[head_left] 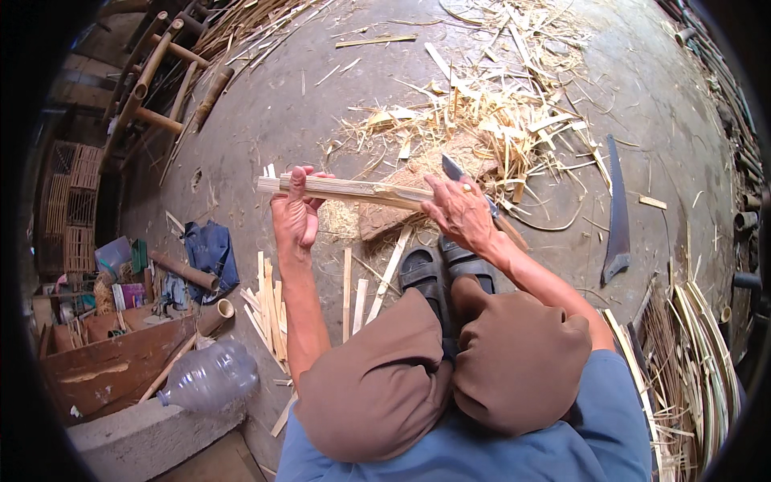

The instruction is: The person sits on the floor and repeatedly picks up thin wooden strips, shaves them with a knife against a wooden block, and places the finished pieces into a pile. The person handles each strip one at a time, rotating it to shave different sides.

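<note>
A bundle of pale bamboo strips (pixel 345 189) lies crosswise above my feet, with a split or frayed stretch toward its right end. My left hand (pixel 299 207) grips it near the left end, thumb up and fingers behind. At the right end, my right hand (pixel 463 210) is closed, its fingertips against the strips. A knife (pixel 453 168) runs beneath the right hand: its dark blade points up and left, and its wooden handle comes out under the wrist. The palm's grip on the handle is partly hidden. Under the strips is a wooden board (pixel 385 215).
Shavings (pixel 498 120) heap beyond the board. A handsaw (pixel 617 213) lies at right, near bundled strips (pixel 699 353). Loose bamboo slats (pixel 271 309) lie left of my knees. Further left are a plastic bottle (pixel 210 374), a wooden box (pixel 112 365), a blue cloth (pixel 210 255) and a bamboo frame (pixel 144 88).
</note>
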Tool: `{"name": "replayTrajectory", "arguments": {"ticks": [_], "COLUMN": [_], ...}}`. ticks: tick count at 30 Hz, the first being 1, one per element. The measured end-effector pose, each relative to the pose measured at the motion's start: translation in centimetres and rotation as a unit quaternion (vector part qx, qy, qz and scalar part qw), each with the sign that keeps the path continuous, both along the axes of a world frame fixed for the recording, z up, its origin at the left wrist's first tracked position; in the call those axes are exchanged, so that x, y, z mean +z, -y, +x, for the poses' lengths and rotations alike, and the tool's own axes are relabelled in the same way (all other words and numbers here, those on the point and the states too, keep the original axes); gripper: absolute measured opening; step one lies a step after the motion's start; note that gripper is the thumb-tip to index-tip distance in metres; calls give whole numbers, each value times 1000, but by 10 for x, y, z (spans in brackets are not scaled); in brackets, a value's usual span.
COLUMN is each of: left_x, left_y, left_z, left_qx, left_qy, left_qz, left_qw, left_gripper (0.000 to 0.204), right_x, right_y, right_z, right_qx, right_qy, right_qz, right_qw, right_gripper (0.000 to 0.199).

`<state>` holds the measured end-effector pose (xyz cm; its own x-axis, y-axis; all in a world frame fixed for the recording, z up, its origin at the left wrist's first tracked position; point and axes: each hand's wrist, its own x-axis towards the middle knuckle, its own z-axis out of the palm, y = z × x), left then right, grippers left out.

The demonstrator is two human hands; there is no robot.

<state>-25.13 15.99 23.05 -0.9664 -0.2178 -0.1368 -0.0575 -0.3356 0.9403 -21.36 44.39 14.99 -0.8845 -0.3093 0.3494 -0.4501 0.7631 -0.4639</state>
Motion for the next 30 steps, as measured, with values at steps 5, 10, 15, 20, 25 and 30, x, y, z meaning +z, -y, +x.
{"name": "replayTrajectory", "arguments": {"ticks": [5,10,15,20,25,30], "left_x": [-30,-49,-33,-38,-28,-29], "left_y": [-7,-30,-40,-20,-56,-18], "left_z": [15,16,21,30,9,12], "left_qx": [45,84,102,127,209,113], "left_qy": [0,-63,-66,-85,-74,-75], "left_qz": [91,209,273,239,160,235], "left_qw": [995,972,954,959,962,962], "left_gripper": [35,29,60,70,64,60], "right_x": [-23,-45,-42,-31,-19,-16], "right_y": [5,4,12,16,1,19], "right_z": [18,25,43,45,43,49], "right_qx": [67,142,75,121,109,147], "right_qy": [142,115,154,171,250,41], "right_qz": [-39,-146,-89,-95,-69,-211], "right_qw": [987,972,981,973,960,966], "right_gripper": [24,35,52,38,27,23]}}
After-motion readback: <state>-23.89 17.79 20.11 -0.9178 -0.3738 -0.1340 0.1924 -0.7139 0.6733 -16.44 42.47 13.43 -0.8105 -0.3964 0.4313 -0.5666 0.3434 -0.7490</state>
